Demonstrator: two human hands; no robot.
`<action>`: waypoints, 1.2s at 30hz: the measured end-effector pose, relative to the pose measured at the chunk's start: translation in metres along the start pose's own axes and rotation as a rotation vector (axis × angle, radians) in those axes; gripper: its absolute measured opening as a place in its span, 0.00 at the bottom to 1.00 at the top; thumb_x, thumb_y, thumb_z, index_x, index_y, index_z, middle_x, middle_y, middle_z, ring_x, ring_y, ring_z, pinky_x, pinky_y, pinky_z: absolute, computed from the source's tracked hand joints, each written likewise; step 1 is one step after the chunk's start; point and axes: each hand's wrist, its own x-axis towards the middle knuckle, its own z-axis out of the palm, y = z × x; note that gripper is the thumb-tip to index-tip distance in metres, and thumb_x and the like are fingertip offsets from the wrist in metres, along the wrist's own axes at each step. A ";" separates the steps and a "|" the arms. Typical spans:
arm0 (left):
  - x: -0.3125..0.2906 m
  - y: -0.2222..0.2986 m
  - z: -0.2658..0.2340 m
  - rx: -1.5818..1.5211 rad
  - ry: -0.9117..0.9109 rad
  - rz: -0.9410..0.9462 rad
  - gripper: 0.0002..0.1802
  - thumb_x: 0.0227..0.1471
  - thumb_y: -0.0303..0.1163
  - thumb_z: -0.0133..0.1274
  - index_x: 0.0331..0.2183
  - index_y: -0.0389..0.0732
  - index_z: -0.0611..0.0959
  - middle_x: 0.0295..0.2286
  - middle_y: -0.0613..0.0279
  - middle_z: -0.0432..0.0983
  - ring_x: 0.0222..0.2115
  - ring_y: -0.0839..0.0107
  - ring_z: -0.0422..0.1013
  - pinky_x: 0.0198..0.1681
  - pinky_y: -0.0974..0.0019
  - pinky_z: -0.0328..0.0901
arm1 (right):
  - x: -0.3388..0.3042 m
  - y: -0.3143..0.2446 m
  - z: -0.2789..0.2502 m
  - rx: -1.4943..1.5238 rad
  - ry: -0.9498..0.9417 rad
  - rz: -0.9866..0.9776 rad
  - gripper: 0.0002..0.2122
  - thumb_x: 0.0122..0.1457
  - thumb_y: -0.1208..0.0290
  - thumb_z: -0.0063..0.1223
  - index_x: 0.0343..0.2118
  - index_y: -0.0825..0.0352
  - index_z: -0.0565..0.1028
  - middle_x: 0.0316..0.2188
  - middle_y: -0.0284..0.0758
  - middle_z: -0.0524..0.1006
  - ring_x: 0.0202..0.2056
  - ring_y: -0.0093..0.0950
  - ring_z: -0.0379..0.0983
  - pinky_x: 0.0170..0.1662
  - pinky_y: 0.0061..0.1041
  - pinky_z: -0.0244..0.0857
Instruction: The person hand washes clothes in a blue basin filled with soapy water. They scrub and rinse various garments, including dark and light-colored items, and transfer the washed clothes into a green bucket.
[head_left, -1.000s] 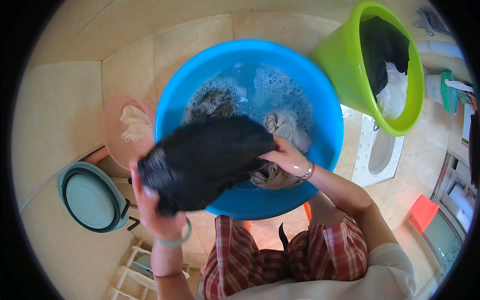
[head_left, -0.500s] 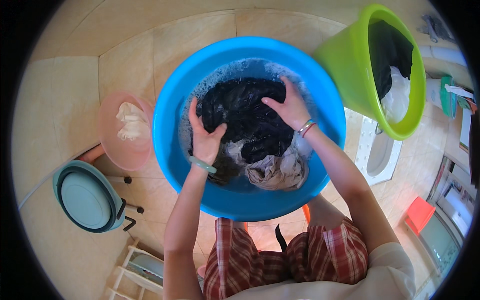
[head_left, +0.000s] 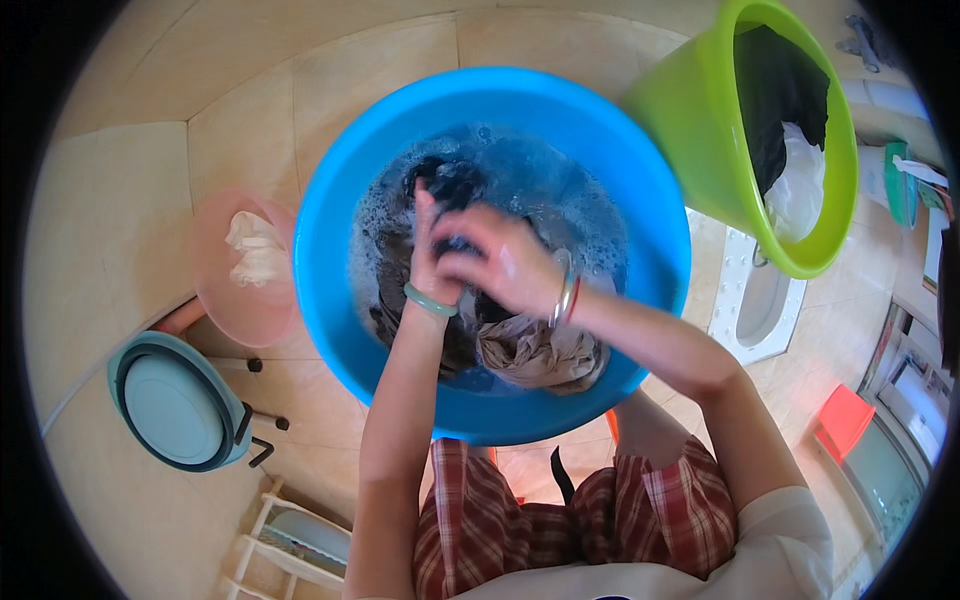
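In a large blue basin (head_left: 648, 225) of soapy water, my left hand (head_left: 428, 255) and my right hand (head_left: 510, 262) come together over a wet black garment (head_left: 452, 180). Dark cloth shows between the two hands. My right hand, smeared by motion, lies across my left with its fingers curled onto the garment. My left thumb and palm press it from the other side, the rest of those fingers hidden. Just below, a bunched beige cloth (head_left: 545, 352) sits partly out of the water. Darker grey-brown cloth (head_left: 395, 285) lies by my left wrist.
A lime-green bucket (head_left: 690, 120) holding black and white clothes leans at the upper right, above a white squat toilet (head_left: 765, 310). To the left are a pink basin (head_left: 215, 285) with pale cloth and a folded teal basin (head_left: 170, 405). An orange-red stool (head_left: 845, 420) stands at the right.
My hands, spread apart at the sides of the black garment before, have come together. My right hand moved left and down onto my left, and the garment is bunched smaller toward the left.
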 end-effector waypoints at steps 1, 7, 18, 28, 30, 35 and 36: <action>0.003 0.011 0.001 -0.147 -0.097 -0.087 0.40 0.57 0.60 0.45 0.61 0.44 0.62 0.55 0.54 0.64 0.54 0.61 0.63 0.58 0.54 0.58 | -0.010 -0.021 0.007 -0.012 -0.040 -0.108 0.10 0.55 0.65 0.58 0.37 0.62 0.74 0.31 0.36 0.73 0.35 0.35 0.73 0.38 0.31 0.69; -0.008 0.020 -0.006 -0.728 -0.471 -0.446 0.29 0.61 0.53 0.42 0.51 0.39 0.73 0.41 0.54 0.75 0.46 0.63 0.71 0.50 0.55 0.67 | -0.037 -0.079 0.014 -0.341 -0.066 -0.366 0.12 0.48 0.60 0.63 0.32 0.58 0.75 0.27 0.27 0.66 0.27 0.24 0.68 0.27 0.22 0.67; -0.009 0.006 -0.015 -0.651 -0.434 -0.327 0.24 0.61 0.50 0.42 0.49 0.42 0.74 0.41 0.58 0.75 0.46 0.64 0.71 0.49 0.58 0.67 | 0.000 -0.058 0.024 -0.383 0.246 -0.433 0.11 0.47 0.63 0.63 0.22 0.59 0.70 0.24 0.30 0.67 0.21 0.26 0.71 0.19 0.24 0.66; -0.031 0.009 0.037 -0.030 0.462 -0.022 0.26 0.58 0.46 0.49 0.52 0.39 0.73 0.45 0.59 0.74 0.46 0.67 0.70 0.51 0.65 0.64 | 0.021 0.009 0.001 -0.205 0.324 -0.204 0.04 0.50 0.72 0.57 0.26 0.64 0.74 0.25 0.39 0.76 0.27 0.40 0.75 0.29 0.34 0.70; -0.050 -0.001 0.059 0.477 0.311 0.211 0.19 0.58 0.41 0.52 0.44 0.36 0.79 0.38 0.64 0.78 0.41 0.74 0.71 0.47 0.70 0.64 | 0.022 0.080 -0.034 -0.463 0.243 0.010 0.05 0.54 0.70 0.55 0.27 0.65 0.75 0.25 0.41 0.76 0.30 0.44 0.75 0.34 0.38 0.70; -0.023 0.001 0.014 0.121 0.394 0.121 0.44 0.55 0.56 0.53 0.62 0.38 0.59 0.57 0.56 0.62 0.55 0.63 0.62 0.58 0.63 0.57 | 0.022 0.097 -0.035 -0.576 0.271 0.414 0.15 0.59 0.56 0.51 0.40 0.63 0.74 0.40 0.46 0.76 0.43 0.46 0.73 0.41 0.42 0.70; -0.025 0.011 0.007 -0.139 0.211 0.003 0.38 0.59 0.52 0.50 0.63 0.46 0.58 0.58 0.60 0.61 0.56 0.64 0.62 0.57 0.62 0.58 | 0.019 0.099 -0.035 -0.602 0.286 0.386 0.16 0.59 0.55 0.51 0.43 0.61 0.73 0.43 0.46 0.74 0.46 0.47 0.71 0.43 0.43 0.69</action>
